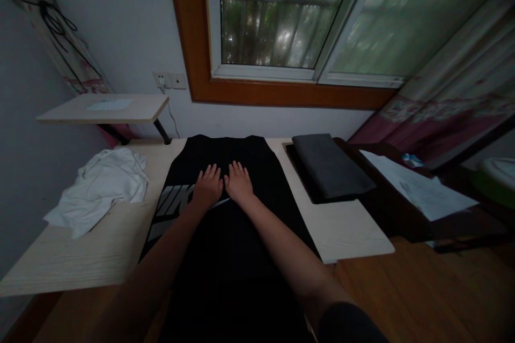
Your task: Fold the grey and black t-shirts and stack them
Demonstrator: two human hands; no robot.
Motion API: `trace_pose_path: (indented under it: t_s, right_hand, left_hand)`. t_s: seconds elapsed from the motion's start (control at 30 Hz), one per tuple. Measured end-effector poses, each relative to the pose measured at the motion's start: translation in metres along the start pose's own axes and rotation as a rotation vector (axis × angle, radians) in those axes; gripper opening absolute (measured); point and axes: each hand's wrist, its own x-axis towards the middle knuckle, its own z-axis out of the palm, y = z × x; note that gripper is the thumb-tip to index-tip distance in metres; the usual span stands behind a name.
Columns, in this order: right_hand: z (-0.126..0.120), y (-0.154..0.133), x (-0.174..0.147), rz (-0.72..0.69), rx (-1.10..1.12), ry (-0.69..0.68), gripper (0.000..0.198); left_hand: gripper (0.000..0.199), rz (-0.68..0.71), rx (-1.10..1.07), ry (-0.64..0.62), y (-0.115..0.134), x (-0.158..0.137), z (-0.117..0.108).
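A black garment (257,171), which looks like a sleeveless top with pale printed lettering on its left side, lies spread on the light wooden table (341,230). Its lower part reaches over the near edge toward me. My left hand (208,186) rests flat on the cloth, palm down with the fingers stretched out, close to the lettering. Beside it, my right hand (238,182) also lies flat with its fingers apart. The two hands are almost touching, and neither grips anything.
To the left lies a crumpled white cloth (108,182), below a small raised shelf (137,110). Folded dark grey cloth (332,163) sits on the right. Beyond it, papers (414,185) lie on a dark surface. The window (289,16) is behind the table.
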Motion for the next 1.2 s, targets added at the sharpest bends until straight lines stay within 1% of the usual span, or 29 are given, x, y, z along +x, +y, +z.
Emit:
trace_pose_path:
  t_s: [0.13, 0.27, 0.4, 0.57, 0.7, 0.83, 1.03, 1.2]
  right_hand:
    - [-0.002, 0.020, -0.006, 0.015, -0.005, 0.065, 0.059]
    - [-0.012, 0.049, -0.013, 0.033, -0.027, 0.067, 0.059]
    - [-0.024, 0.084, -0.021, 0.031, -0.068, 0.110, 0.056]
    - [-0.045, 0.131, -0.035, -0.010, -0.121, 0.063, 0.055]
    - [-0.057, 0.158, -0.046, -0.025, -0.161, 0.052, 0.056]
    - [-0.061, 0.168, -0.053, -0.020, -0.186, 0.050, 0.056]
    - [-0.062, 0.166, -0.056, 0.045, -0.234, 0.031, 0.055]
    - [-0.064, 0.167, -0.060, 0.062, -0.253, 0.062, 0.054]
  left_hand:
    - [0.057, 0.010, 0.012, 0.038, -0.016, -0.009, 0.001]
    - [0.058, 0.023, 0.023, 0.019, -0.041, -0.022, -0.007]
    - [0.058, 0.017, 0.048, 0.001, -0.065, -0.033, -0.012]
    - [0.059, -0.022, 0.056, -0.010, -0.087, -0.044, -0.015]
    - [0.060, -0.018, 0.066, -0.019, -0.096, -0.051, -0.018]
    - [0.060, -0.007, 0.071, -0.026, -0.102, -0.057, -0.022]
    - [0.059, 0.004, 0.110, -0.021, -0.110, -0.067, -0.029]
    - [0.061, -0.028, 0.139, -0.035, -0.119, -0.075, -0.034]
